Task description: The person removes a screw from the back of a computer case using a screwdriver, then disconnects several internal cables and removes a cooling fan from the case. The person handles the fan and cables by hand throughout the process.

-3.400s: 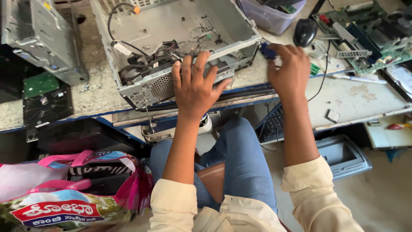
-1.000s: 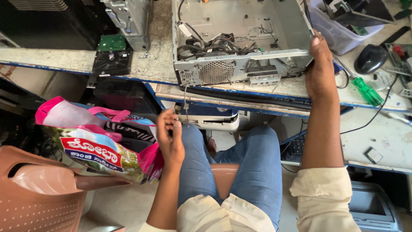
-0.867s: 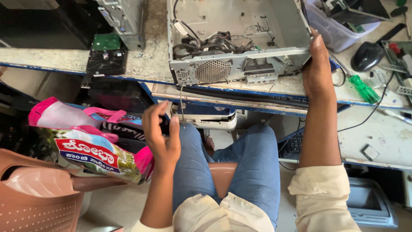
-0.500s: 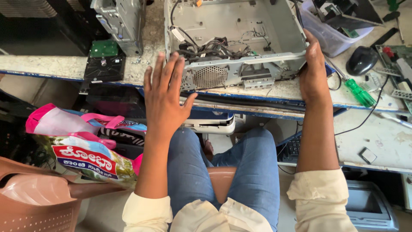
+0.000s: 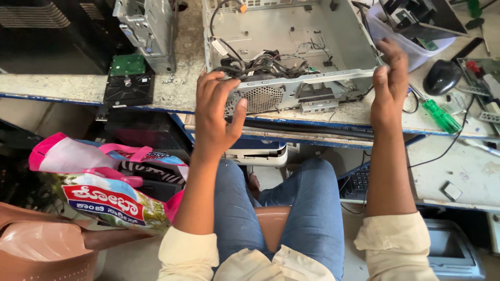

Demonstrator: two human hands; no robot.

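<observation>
An open grey computer case (image 5: 291,36) lies on the worn workbench (image 5: 177,93), with a tangle of black cables (image 5: 260,65) inside and a fan grille (image 5: 260,99) on its near face. My left hand (image 5: 214,112) grips the case's near left corner, fingers curled over the top edge and thumb against the grille. At the near right corner my right hand (image 5: 389,86) holds the case, fingers bent around its edge. I sit with blue-jeaned knees (image 5: 281,208) under the bench.
A metal drive cage (image 5: 143,26) and a hard drive with a green board (image 5: 126,78) lie left of the case. A green screwdriver (image 5: 440,115), black mouse (image 5: 441,78) and plastic bin (image 5: 411,49) are on the right. Printed bags (image 5: 104,187) and a brown chair (image 5: 41,250) stand lower left.
My left hand rose from beside my lap, opened, and closed on the case's left corner. My right hand stayed at the right corner. The view shifted slightly.
</observation>
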